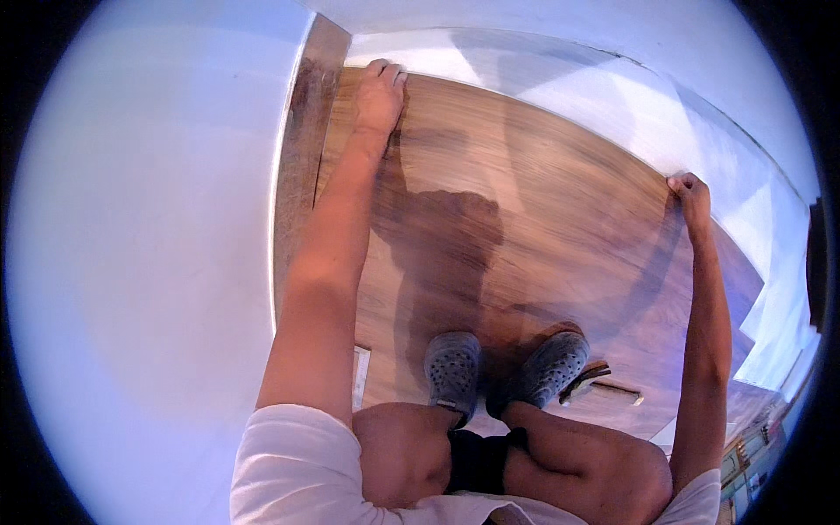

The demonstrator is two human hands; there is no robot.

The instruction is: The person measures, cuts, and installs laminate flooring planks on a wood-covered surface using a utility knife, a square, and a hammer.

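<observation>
Grey clogs (453, 367) and a tool (584, 382) occupy brown planks (569, 210) whose edge left hand (379, 96) and right hand (692, 197) touch, half-curled, grip unclear.

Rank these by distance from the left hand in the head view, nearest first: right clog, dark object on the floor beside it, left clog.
From the left hand:
1. Left clog: below the hand and slightly to its right.
2. Right clog: to the left clog's right.
3. Dark object: just right of the right clog.
</observation>
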